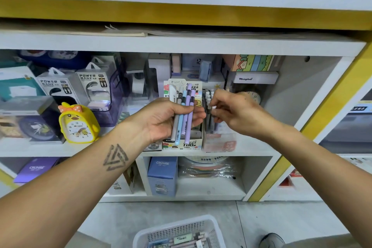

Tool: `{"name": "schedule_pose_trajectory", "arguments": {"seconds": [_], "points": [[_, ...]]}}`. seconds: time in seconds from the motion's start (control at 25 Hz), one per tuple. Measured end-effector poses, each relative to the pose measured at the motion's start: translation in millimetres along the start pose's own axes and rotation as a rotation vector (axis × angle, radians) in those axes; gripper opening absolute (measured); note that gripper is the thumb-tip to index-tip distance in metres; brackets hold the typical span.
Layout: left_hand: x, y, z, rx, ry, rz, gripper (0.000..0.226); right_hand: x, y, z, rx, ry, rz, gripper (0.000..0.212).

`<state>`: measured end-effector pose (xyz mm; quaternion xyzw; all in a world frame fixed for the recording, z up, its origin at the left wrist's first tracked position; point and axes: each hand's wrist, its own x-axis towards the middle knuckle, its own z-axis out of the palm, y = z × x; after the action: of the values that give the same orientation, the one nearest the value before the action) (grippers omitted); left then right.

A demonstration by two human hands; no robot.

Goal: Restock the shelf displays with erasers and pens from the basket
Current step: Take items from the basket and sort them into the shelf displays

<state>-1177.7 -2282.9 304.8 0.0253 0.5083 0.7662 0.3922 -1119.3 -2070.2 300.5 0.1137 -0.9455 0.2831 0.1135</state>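
The restocking looks partway done: the left hand [161, 119] grips a bundle of pens [184, 112] before the shelf, the right hand [231, 110] pinches one pen into the display box [209, 119], and the basket [181, 231] near the floor holds more.

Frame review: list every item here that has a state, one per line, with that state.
Left hand: closed around a bunch of pens.
Pens: held roughly upright, fanned, in front of the shelf.
Right hand: fingers pinched at a pen in the display box; grip unclear.
Display box: open, pens standing in it.
Basket: on the floor, stock still inside.
Duck clock: upright on the shelf.
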Motion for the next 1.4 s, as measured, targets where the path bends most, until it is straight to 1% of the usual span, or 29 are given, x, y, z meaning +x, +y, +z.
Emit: {"name": "schedule_pose_trajectory", "arguments": {"seconds": [0.08, 0.16, 0.24, 0.28, 0.32, 0.36, 0.4, 0.44, 0.52, 0.56, 0.6, 0.68, 0.72, 0.76, 0.8, 0.84, 0.88, 0.92, 1.0, 1.12, 1.24, 1.4], "points": [[0, -1, 0, 0.008, -0.027, 0.008, 0.024, 1, 1, 0, -0.037, -0.016, 0.019, 0.02], [1, -2, -1, 0.015, -0.054, 0.016, 0.029, 2, 1, 1, -0.181, -0.005, 0.038, 0.01], [1, -2, 0, 0.026, -0.076, 0.016, 0.03, 5, 0, 0, -0.293, 0.054, 0.028, 0.015], [1, -3, 0, 0.038, -0.086, 0.017, 0.03, 7, -2, -1, -0.247, 0.108, 0.055, 0.018], [1, -3, 2, 0.052, -0.094, 0.019, 0.029, 9, -6, -4, -0.1, 0.165, 0.115, 0.018], [1, -4, 3, 0.063, -0.1, 0.022, 0.027, 11, -10, -5, 0.111, 0.192, 0.189, 0.019], [2, -6, 5, 0.067, -0.107, 0.024, 0.025, 12, -14, -6, 0.319, 0.184, 0.258, 0.021], [2, -7, 7, 0.073, -0.116, 0.025, 0.025, 12, -17, -6, 0.456, 0.162, 0.306, 0.022], [2, -10, 12, 0.089, -0.136, 0.02, 0.027, 12, -22, -4, 0.546, 0.126, 0.345, 0.018], [2, -10, 13, 0.091, -0.138, 0.016, 0.029, 11, -23, -5, 0.578, 0.14, 0.363, 0.015], [3, -10, 13, 0.082, -0.127, 0.018, 0.031, 11, -22, -8, 0.635, 0.171, 0.382, 0.012], [6, -6, 10, 0.025, -0.059, 0.039, 0.034, 12, -16, -18, 0.749, 0.287, 0.401, 0.009], [8, -4, 8, -0.016, -0.017, 0.051, 0.034, 11, -12, -24, 0.723, 0.354, 0.388, 0.009], [10, -2, 6, -0.048, 0.019, 0.061, 0.033, 11, -7, -28, 0.598, 0.405, 0.363, 0.012], [10, -1, 4, -0.059, 0.047, 0.066, 0.031, 10, 0, -29, 0.408, 0.42, 0.322, 0.016], [10, -1, 3, -0.051, 0.065, 0.063, 0.029, 8, 4, -27, 0.211, 0.394, 0.267, 0.019], [9, -1, 2, -0.039, 0.069, 0.053, 0.027, 6, 7, -23, 0.068, 0.341, 0.226, 0.022], [9, -1, 3, -0.037, 0.065, 0.038, 0.026, 3, 9, -19, -0.005, 0.279, 0.204, 0.026], [9, -3, 3, -0.058, 0.048, 0.017, 0.028, 0, 13, -11, -0.062, 0.204, 0.167, 0.032], [10, -5, 4, -0.046, 0.017, 0.013, 0.03, -1, 16, -4, -0.067, 0.191, 0.113, 0.031], [10, -6, 4, -0.02, -0.011, 0.007, 0.03, -2, 17, -2, -0.037, 0.173, 0.098, 0.032], [9, -8, 5, -0.016, -0.044, 0.018, 0.032, -4, 15, -1, -0.01, 0.077, 0.092, 0.021]]}}
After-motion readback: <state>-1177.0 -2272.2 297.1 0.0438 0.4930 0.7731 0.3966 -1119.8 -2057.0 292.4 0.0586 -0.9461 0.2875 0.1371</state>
